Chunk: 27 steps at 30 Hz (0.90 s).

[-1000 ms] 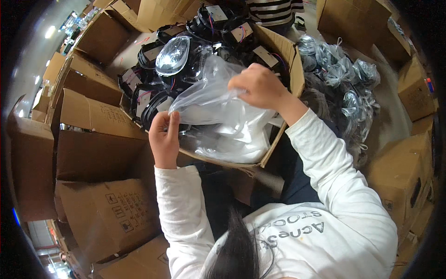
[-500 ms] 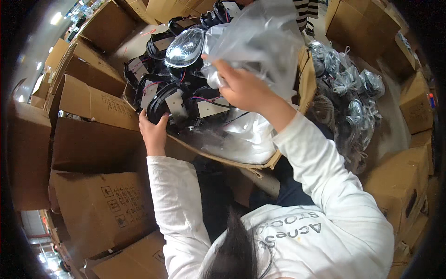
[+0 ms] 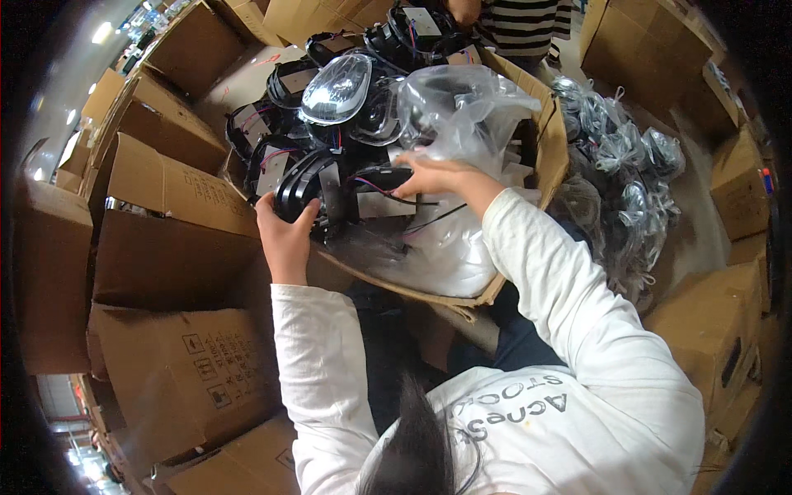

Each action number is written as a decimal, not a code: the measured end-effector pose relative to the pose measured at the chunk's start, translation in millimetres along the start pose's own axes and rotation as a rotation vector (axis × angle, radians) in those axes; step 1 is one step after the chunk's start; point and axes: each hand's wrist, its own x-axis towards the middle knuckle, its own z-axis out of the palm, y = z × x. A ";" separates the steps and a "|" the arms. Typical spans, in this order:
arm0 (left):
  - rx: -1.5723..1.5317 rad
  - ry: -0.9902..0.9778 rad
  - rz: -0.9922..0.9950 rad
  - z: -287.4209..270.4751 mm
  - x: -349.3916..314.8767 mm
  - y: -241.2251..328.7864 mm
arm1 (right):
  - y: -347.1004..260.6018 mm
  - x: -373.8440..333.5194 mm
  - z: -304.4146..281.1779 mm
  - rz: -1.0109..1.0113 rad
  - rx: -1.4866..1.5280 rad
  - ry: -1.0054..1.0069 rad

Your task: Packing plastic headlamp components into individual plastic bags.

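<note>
Black lamp housings with pale plates and thin wires fill a carton (image 3: 551, 136) in front of me. My left hand (image 3: 285, 239) grips the rim of one rounded black lamp housing (image 3: 299, 186), thumb on its near side. Just right of it, my right hand (image 3: 441, 176) has thumb and fingers around the end of a wired black lamp unit (image 3: 386, 178); its fingertips are partly hidden. A clear plastic bag (image 3: 462, 103) lies crumpled beyond my right hand. Farther back, a lamp with a clear lens (image 3: 336, 89) rests on the pile.
Bagged lamps (image 3: 619, 144) are heaped on the floor to the right. Brown cartons (image 3: 177, 223) stand stacked on the left, with another carton (image 3: 701, 330) at the right. Someone in a striped garment (image 3: 524, 29) is at the far side.
My right hand has let go of the clear bag, which has dropped onto the pile, and has come down to the wired lamp unit. My left hand keeps its hold on the housing.
</note>
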 end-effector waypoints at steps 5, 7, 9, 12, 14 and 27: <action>0.170 0.156 0.200 5.6 -10.9 37.5 | 1.6 -18.5 -1.7 -0.080 -0.068 0.037; 0.213 0.214 0.289 7.4 -16.4 51.0 | 0.2 -33.6 -7.9 -0.072 -0.033 0.128; -0.353 0.205 0.190 10.9 -21.4 64.5 | -2.7 -58.9 -23.2 -0.055 0.005 0.228; -0.584 0.223 0.002 20.9 -29.9 86.5 | -10.7 -106.1 -51.6 -0.193 0.157 0.764; -0.809 0.160 -0.249 36.9 -36.6 108.5 | -12.7 -135.0 -69.4 -0.290 0.084 1.122; -1.448 -0.555 -0.210 159.1 -65.4 137.4 | 8.8 -205.3 -67.8 -0.754 -0.358 1.058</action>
